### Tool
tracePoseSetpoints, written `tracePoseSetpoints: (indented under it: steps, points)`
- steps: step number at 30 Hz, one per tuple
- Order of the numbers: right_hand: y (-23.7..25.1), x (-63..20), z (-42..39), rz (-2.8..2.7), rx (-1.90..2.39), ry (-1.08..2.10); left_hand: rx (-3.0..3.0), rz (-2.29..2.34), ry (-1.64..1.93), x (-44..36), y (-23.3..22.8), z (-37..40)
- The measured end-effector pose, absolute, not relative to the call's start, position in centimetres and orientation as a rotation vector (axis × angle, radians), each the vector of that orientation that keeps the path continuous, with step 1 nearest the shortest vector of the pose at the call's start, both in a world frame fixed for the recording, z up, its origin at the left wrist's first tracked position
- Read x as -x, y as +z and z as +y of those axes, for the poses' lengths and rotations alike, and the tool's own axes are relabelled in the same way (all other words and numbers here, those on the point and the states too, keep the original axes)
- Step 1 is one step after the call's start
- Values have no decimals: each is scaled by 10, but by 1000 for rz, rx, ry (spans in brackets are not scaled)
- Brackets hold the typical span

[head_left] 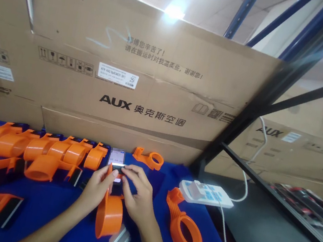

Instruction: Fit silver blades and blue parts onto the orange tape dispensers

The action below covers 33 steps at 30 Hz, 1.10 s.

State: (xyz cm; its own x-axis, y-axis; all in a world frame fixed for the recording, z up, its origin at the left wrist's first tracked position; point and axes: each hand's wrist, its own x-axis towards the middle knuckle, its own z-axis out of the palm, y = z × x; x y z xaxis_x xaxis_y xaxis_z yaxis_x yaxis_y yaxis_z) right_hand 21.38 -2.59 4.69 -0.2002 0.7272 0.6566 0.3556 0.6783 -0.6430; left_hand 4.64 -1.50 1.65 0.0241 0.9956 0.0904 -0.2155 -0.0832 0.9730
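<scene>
Above the blue cloth, my left hand (102, 182) is closed on an orange tape dispenser (109, 216), its ring hanging down between my wrists. My right hand (137, 193) pinches a dark strip (117, 167) at the dispenser's upper end; the fingers partly hide how the two meet. Just behind my fingertips lies a phone (117, 156) with a timer on its screen. Below the ring rest silvery metal pieces (120, 241). Two orange dispenser bodies lie apart from my hands, one dispenser body (186, 234) to the right and another (155, 160) at the back.
Several orange dispensers (35, 149) with dark ends crowd the left side. A white power strip (206, 194) with its cable lies at the right edge of the blue cloth (70, 221). Large cardboard (154, 91) stands upright behind, beside a dark metal rack post (242, 118).
</scene>
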Motion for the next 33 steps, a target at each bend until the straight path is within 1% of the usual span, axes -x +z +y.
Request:
tracePoseSetpoints:
  steps: [6,8,10,13,15,18,27,33]
  points:
    - [55,-220,-24,-1852,837,760,-936,1003,1349,-39,16,-7]
    - [58,-226,-23,-1827,897,816,-864,996,1340,-34,18,-5]
    - [59,-233,-22,-1898,1057,772,-814,978,1323,-29,22,-3]
    - [59,-244,-26,-2218,1308,678,-716,867,1246,-19,32,-1]
    - [58,-248,-33,-2428,1378,718,-650,786,1180,-14,37,1]
    - [56,-249,-43,-2566,1393,792,-631,755,1145,-10,38,3]
    - [41,-237,-43,-2553,1516,686,-636,791,1140,-17,28,-1]
    - [51,-236,-31,-2421,1415,496,-684,857,1127,-20,24,-3]
